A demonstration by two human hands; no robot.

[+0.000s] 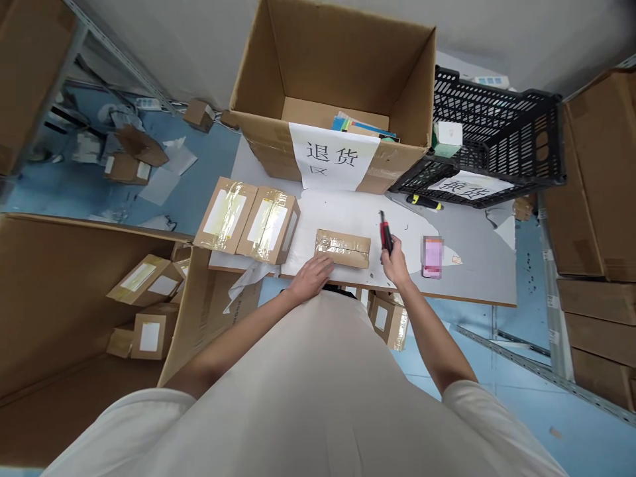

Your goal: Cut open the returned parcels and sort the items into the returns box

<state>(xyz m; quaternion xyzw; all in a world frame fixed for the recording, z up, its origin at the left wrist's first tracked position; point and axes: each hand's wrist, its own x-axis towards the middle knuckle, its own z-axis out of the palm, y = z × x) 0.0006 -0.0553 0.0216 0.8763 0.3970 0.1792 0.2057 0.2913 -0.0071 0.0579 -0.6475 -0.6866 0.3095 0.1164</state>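
A small cardboard box [344, 249], sealed with clear tape, lies on the white table [342, 211] close to its front edge. My left hand [312, 278] rests at the box's front left corner, fingers stretched out flat. To the right of the box, my right hand [394, 262] grips a red and black box cutter [384, 232], its tip pointing away from me. The cutter is apart from the box. Farther right lies a phone [432, 257] with a pinkish screen. Two taped boxes, one [226, 215] beside another [268, 225], stand at the table's left end.
A large open carton [332, 59] with a paper sign stands at the back, beside a black plastic crate [501, 142]. A yellow and black cutter [424, 202] lies before the crate. At left, a big carton [189, 318] holds several boxes. Stacked cartons [596, 265] line the right side.
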